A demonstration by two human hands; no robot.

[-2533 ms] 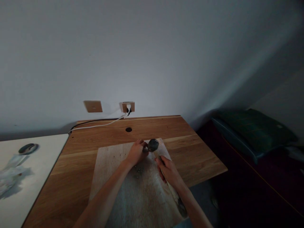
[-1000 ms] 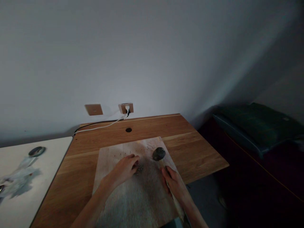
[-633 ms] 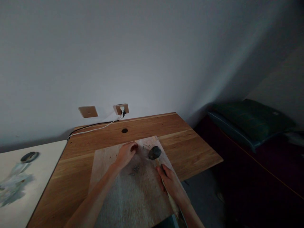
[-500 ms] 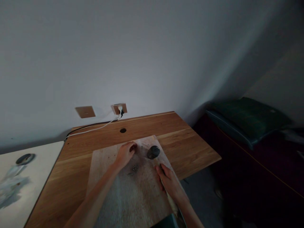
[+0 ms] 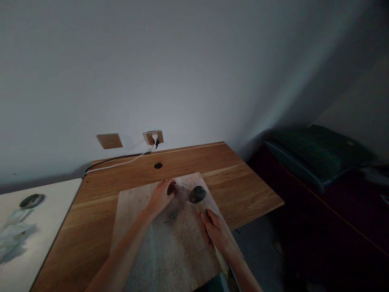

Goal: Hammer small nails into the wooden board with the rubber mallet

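Cables (image 5: 133, 160) behind, loose bits (image 5: 173, 214) beside the curled left hand (image 5: 161, 198) (contents unclear), right hand (image 5: 217, 232) around a hammer (image 5: 197, 194).

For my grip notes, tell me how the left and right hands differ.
The right hand grips the hammer; the left hand is curled, and whether it holds anything is unclear. The left hand is nearer the far edge of the board, the right hand nearer its right edge. Both hands are bare.

white plug (image 5: 154, 137) in wall socket (image 5: 148, 138); green cushion (image 5: 322, 152) right; white tabletop (image 5: 54, 215) left
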